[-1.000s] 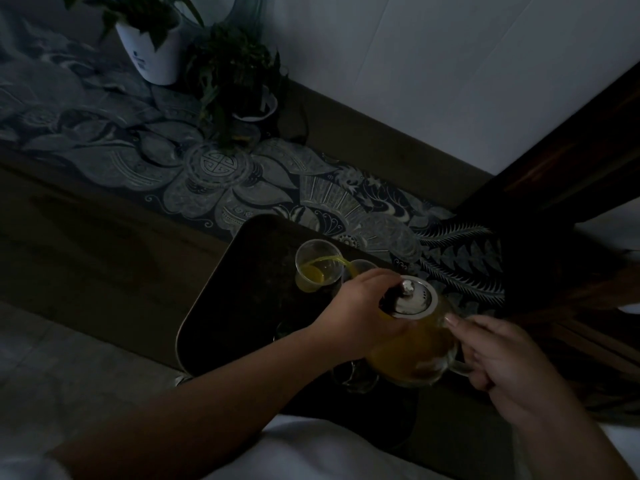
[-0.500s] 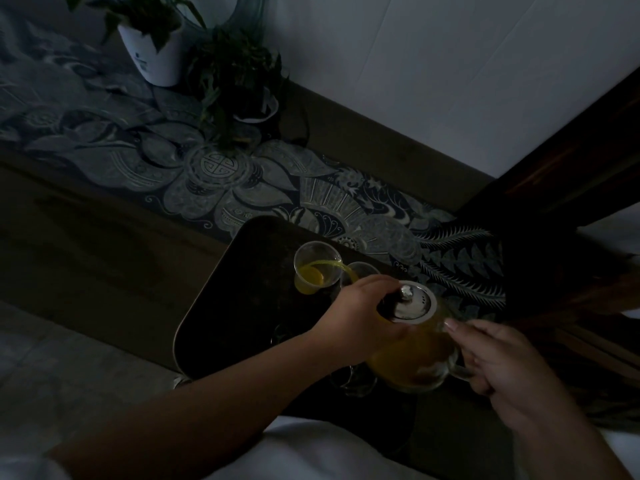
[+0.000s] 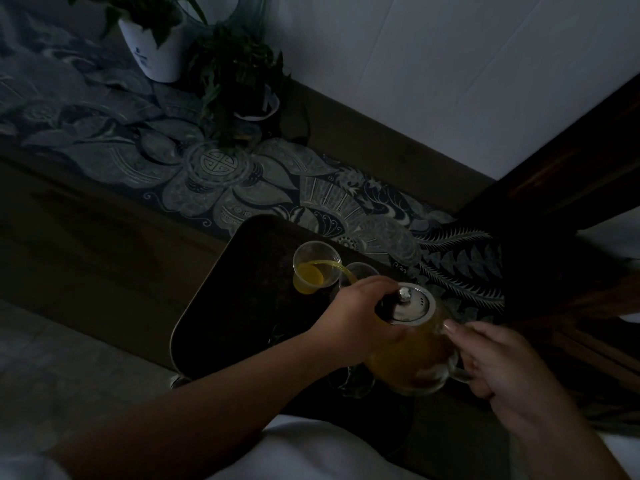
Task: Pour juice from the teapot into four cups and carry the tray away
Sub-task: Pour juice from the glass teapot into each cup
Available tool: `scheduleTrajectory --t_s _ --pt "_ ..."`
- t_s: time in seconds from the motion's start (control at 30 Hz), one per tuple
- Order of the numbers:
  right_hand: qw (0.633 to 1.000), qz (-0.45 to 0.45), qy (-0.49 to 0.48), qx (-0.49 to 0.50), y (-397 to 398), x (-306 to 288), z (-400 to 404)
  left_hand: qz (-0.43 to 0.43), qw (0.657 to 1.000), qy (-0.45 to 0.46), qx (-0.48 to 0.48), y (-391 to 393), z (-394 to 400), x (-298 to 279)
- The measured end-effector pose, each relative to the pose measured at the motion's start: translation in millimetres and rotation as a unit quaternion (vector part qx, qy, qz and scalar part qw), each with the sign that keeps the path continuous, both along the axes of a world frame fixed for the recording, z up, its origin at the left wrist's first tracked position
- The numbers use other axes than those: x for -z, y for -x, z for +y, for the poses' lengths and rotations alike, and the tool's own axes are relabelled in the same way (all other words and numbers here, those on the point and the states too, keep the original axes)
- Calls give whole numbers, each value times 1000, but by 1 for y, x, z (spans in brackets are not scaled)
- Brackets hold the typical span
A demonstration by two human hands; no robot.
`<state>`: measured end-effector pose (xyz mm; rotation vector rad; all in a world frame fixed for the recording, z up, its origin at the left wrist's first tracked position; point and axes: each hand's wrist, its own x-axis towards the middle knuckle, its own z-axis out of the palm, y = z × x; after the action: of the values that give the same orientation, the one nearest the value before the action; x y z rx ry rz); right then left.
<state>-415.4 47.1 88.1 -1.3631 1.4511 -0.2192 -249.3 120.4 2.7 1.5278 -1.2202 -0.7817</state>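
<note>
Glass teapot (image 3: 412, 362) tilted over dark tray (image 3: 221, 299), juice streaming into far cup (image 3: 313, 266). Right hand (image 3: 509, 372) fingers curled round handle; left hand (image 3: 360, 320) fingers pressing lid (image 3: 410, 306).

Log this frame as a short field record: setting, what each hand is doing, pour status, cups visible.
setting: dim room, dark tray on a table with a patterned runner
right hand: grips the teapot handle
left hand: fingers on the lid
teapot: glass, tilted, holds orange juice
pour status: stream landing in the far cup, partly filled
cups visible: a second cup beside it; others too dark to count
background: two potted plants
</note>
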Motion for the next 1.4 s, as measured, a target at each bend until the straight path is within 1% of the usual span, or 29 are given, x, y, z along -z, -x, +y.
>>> scheduleTrajectory --t_s 0.43,0.73,1.13,1.4 --pt "1000 -1 1 5 0 -2 3 21 1000 0 -6 1 1 5" --pt "1000 -23 -13 13 2 -1 2 15 1000 16 -6 0 1 4" --pt "998 -59 -18 -14 4 -6 1 34 999 15 -9 0 1 3" --pt "998 -54 -2 -24 6 -5 -2 57 998 18 -4 0 1 3"
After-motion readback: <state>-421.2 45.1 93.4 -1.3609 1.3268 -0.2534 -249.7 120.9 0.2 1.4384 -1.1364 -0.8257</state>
